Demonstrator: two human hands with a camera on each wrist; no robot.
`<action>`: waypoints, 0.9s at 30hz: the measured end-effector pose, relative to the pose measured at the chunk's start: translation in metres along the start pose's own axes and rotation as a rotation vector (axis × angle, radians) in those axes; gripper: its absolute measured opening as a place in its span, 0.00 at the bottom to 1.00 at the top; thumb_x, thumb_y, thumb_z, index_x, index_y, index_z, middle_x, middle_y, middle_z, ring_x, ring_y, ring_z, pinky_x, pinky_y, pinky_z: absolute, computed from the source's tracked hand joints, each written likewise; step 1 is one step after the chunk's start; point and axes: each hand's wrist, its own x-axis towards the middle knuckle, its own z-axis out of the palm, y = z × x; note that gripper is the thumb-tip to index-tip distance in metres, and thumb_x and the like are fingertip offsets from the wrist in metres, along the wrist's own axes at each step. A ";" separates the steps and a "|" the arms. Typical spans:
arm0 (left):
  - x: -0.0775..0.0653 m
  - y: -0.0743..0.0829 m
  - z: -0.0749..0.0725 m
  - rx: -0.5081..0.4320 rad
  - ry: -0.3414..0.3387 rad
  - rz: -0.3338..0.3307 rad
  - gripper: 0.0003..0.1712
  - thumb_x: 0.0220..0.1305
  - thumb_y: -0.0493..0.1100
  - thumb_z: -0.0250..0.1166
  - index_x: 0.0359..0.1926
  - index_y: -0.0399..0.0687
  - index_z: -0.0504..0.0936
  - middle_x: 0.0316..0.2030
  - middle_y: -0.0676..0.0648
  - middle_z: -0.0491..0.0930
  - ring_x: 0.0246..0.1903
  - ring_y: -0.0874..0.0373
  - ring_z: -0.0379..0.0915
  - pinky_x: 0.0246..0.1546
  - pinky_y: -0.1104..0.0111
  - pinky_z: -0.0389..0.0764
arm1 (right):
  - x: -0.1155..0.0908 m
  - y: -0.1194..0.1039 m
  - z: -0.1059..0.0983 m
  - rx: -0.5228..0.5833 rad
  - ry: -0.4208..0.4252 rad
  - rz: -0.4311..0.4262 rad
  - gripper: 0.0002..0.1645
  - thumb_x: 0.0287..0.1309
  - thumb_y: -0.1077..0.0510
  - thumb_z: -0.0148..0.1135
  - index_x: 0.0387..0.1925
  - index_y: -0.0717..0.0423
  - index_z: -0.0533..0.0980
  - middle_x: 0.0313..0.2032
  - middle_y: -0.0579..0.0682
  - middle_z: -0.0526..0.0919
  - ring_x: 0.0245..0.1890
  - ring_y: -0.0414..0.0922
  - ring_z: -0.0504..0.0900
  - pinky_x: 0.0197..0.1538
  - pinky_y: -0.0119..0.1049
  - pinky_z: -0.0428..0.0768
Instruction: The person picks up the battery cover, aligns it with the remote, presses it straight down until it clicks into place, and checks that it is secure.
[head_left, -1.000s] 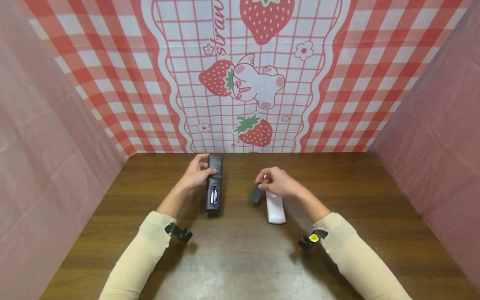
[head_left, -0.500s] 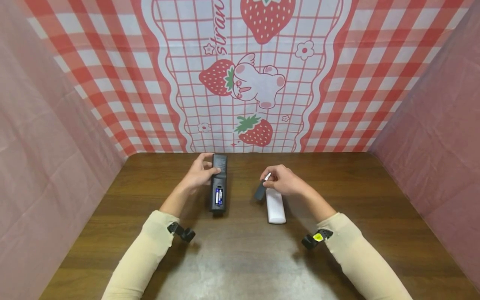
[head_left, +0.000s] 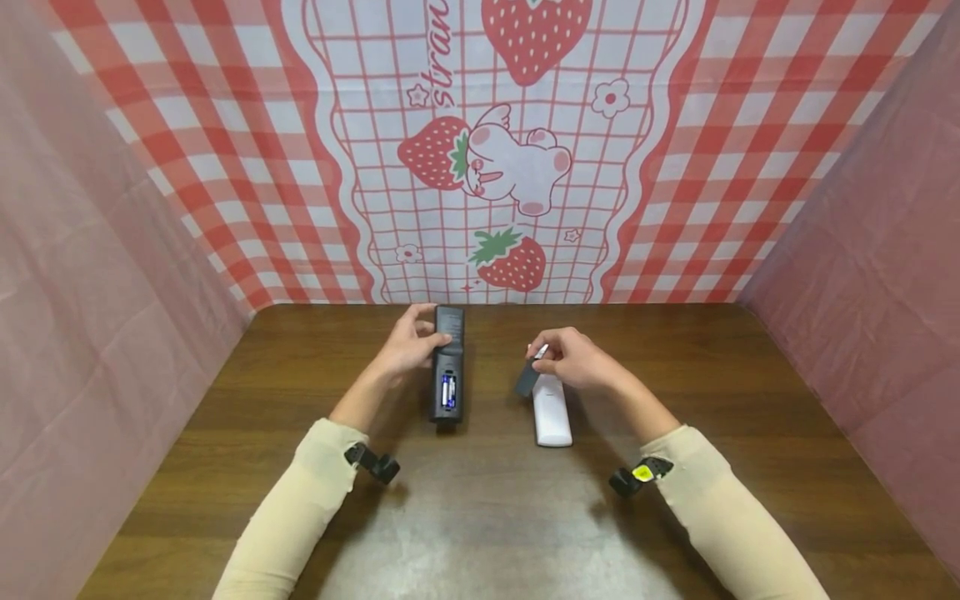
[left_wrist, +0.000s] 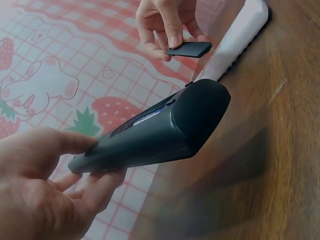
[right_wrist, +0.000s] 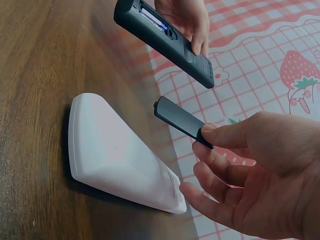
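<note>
My left hand (head_left: 408,343) grips a dark grey remote control (head_left: 448,358) by its far end, thumb on top. Its back faces up, and the uncovered battery compartment holds blue-and-silver batteries (head_left: 448,392). In the left wrist view the remote (left_wrist: 150,135) is held above the table. Between thumb and fingers, my right hand (head_left: 573,358) pinches a thin dark battery cover (right_wrist: 180,119). A white remote control (head_left: 552,417) lies on the table under the right hand; in the right wrist view, a lower fingertip is right at its narrow end.
The brown wooden table (head_left: 480,517) spans the space below the hands. A red-and-white strawberry cloth (head_left: 517,150) hangs along its back edge. Pink cloth walls (head_left: 112,317) stand at both sides.
My left hand has moved right with the grey remote, nearer the middle. The right hand has shifted slightly right and back with the cover. The white remote has stayed in place.
</note>
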 end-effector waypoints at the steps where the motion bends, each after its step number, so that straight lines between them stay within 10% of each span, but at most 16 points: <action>1: 0.000 0.000 0.001 0.000 -0.001 0.001 0.41 0.80 0.34 0.65 0.86 0.45 0.60 0.72 0.25 0.75 0.53 0.42 0.87 0.53 0.52 0.98 | 0.000 0.000 0.000 0.002 -0.001 0.001 0.07 0.71 0.69 0.70 0.48 0.66 0.86 0.33 0.56 0.89 0.34 0.40 0.80 0.33 0.29 0.75; 27: 0.003 0.008 0.014 -0.048 0.002 0.014 0.41 0.80 0.34 0.66 0.86 0.44 0.60 0.71 0.27 0.77 0.50 0.45 0.87 0.48 0.58 0.97 | -0.001 -0.002 -0.011 -0.007 -0.001 0.021 0.08 0.72 0.69 0.69 0.50 0.66 0.87 0.32 0.54 0.86 0.32 0.41 0.76 0.32 0.29 0.73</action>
